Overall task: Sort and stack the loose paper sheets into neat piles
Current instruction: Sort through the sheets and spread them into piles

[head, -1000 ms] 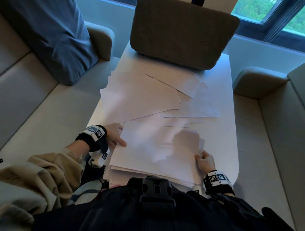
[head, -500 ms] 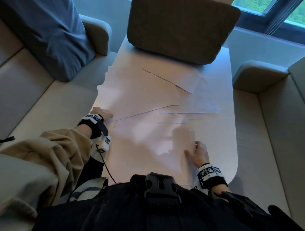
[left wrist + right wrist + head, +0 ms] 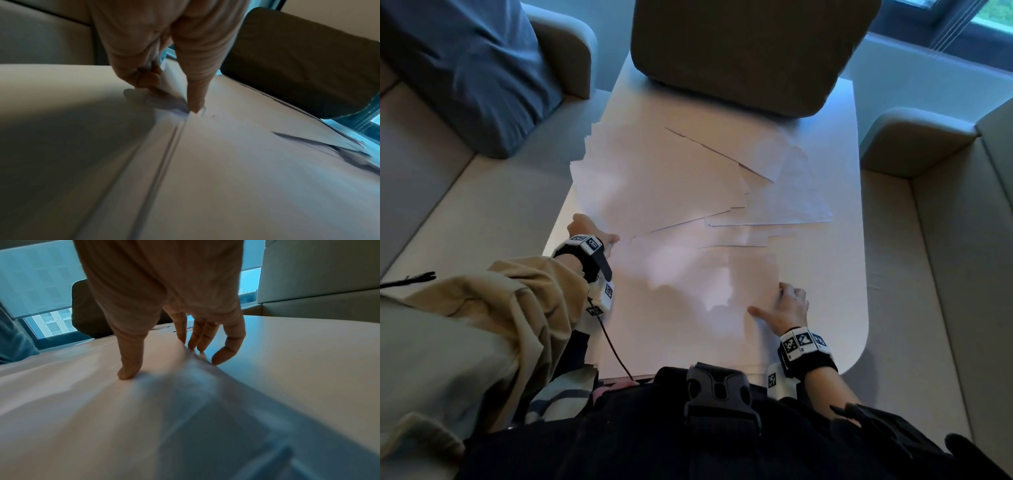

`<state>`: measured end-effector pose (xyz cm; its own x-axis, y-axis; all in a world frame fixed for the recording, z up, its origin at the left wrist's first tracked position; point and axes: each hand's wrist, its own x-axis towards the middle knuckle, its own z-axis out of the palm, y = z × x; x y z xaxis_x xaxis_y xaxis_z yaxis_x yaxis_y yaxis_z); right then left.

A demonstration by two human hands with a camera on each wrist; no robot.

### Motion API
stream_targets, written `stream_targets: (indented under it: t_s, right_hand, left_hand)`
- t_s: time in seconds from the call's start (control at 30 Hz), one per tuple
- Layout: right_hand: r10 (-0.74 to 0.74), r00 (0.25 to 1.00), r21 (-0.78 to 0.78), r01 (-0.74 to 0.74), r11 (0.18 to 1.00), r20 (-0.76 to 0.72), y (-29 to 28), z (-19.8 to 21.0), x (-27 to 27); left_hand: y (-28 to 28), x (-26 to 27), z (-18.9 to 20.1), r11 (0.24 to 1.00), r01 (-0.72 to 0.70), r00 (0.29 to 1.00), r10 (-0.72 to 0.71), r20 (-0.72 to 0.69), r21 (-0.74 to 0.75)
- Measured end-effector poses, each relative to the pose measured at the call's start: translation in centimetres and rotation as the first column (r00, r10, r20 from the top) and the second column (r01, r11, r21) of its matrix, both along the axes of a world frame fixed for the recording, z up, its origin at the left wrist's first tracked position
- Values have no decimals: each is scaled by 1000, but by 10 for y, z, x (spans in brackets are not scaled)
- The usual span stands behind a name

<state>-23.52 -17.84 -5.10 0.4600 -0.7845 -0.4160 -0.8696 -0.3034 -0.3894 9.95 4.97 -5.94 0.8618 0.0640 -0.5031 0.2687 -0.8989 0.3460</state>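
A stack of white paper sheets point(image 3: 681, 318) lies flat at the near end of the white table point(image 3: 839, 274). Beyond it, several loose sheets point(image 3: 671, 181) lie fanned and overlapping across the table's middle. My left hand point(image 3: 589, 233) is at the table's left edge; in the left wrist view its fingers point(image 3: 148, 81) and thumb pinch the lifted near corner of a loose sheet point(image 3: 172, 84). My right hand point(image 3: 787, 306) rests on the stack's right edge, thumb point(image 3: 129, 369) pressing on top and fingers point(image 3: 228, 352) spread down along the side.
A brown cushion point(image 3: 743, 51) stands at the table's far end, partly over it. A blue cushion point(image 3: 465, 68) lies on the beige sofa point(image 3: 465, 212) to the left. More sofa seats point(image 3: 935, 274) flank the right. Bare table shows right of the stack.
The stack was set down flat. My left hand left the stack's left edge and moved forward to a loose sheet's corner. My right hand shifted forward along the stack's right edge.
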Motion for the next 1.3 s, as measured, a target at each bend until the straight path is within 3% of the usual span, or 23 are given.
stream_targets:
  t_s: [0.17, 0.37, 0.63, 0.8, 0.93, 1.03, 1.2, 1.3]
  right_hand:
    - [-11, 1000, 17, 11, 1000, 10, -3, 0, 0]
    - [-27, 1000, 33, 26, 999, 14, -4, -2, 0]
    - [-32, 999, 30, 32, 999, 16, -4, -3, 0]
    - [-30, 999, 31, 30, 999, 12, -6, -1, 1]
    - [-33, 999, 30, 32, 999, 14, -4, 0, 0]
    - [-32, 999, 30, 32, 999, 19, -3, 0, 1]
    - [-27, 1000, 8, 27, 1000, 13, -1, 1, 1]
    - [-27, 1000, 6, 27, 1000, 6, -1, 2, 1]
  left_hand:
    - [0, -7, 11, 999, -4, 1000, 2, 28, 50]
    - [-2, -2, 12, 998, -58, 997, 59, 54, -26]
    - [2, -21, 13, 995, 67, 973, -48, 228, -79]
    - [-2, -24, 18, 984, 22, 977, 16, 212, -177]
    - [-5, -20, 23, 988, -58, 989, 77, 129, -147]
    - [2, -15, 22, 994, -44, 998, 49, 42, -99]
    - [3, -17, 21, 988, -33, 997, 42, 62, -151]
    - [3, -18, 20, 989, 76, 990, -61, 125, -125]
